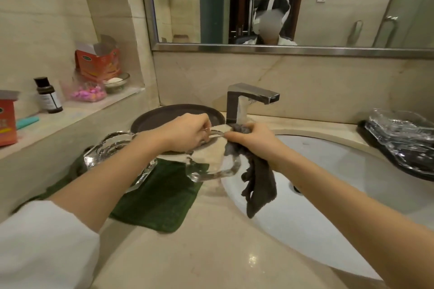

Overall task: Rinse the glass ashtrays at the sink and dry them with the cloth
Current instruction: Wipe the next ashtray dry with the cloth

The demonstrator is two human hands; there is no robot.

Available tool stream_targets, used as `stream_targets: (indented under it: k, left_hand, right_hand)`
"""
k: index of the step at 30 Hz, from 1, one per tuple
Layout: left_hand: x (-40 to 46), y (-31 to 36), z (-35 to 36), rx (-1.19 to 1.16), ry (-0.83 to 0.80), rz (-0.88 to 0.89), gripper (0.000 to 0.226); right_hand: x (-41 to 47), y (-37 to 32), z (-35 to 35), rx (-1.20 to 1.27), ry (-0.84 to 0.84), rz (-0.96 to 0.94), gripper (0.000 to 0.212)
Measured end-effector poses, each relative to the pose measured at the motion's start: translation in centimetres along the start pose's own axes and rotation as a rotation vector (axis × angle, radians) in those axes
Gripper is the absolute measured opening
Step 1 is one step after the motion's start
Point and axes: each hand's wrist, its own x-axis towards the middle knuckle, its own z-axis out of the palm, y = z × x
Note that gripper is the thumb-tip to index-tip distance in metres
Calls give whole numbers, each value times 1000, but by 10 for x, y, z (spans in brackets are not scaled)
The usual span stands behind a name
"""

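Both forearms reach forward over the tabletop (211, 253), approx. level, and meet near the faucet (244, 101). The left hand (185, 132) comes from the left with the back of the hand up, and its fingers curl down around the far rim of a glass ashtray (211, 166), which it holds tilted above the left edge of the sink (328, 195). The right hand (252, 139) is closed on a dark grey cloth (256, 183); the bunched top of the cloth is pressed against the same rim, just beside the left fingers, and the rest hangs free over the basin.

A second glass ashtray (112, 155) stands on a green mat (164, 199) on the tabletop, just left of the held one and partly hidden under the left forearm. It is very near, so there is little room on that side. Behind the hands a dark round tray (169, 112) lies flat near the wall. To the right the basin is open, w/ the drain visible under the right forearm.

Far right, more glass ashtrays (399, 129) are stacked on a black tray (375, 148), well apart from the hands. On the left ledge (77, 110) stand a small dark bottle (48, 96), a red box (98, 63), a pack of pink items (88, 94) and a small glass dish (116, 82).
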Motion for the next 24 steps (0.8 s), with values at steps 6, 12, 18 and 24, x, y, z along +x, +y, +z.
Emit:
stream_targets:
  k: [6,12,18,24]
  left_hand:
    - [19,47,35,-780,-28,-183,15]
    - [28,82,70,-1379,-211,-257,22]
    - [26,91,83,-1341,-236,-82,34]
    - [26,91,88,-1400,-245,-61,52]
  right_hand:
    - [-18,-7,-71,161,310,4,16]
    - [-33,3,-72,-89,359,-344,36]
    - [-42,56,-58,-817,158,-547,21]
    - [-30,72,-75,-1321,229,-629,41]
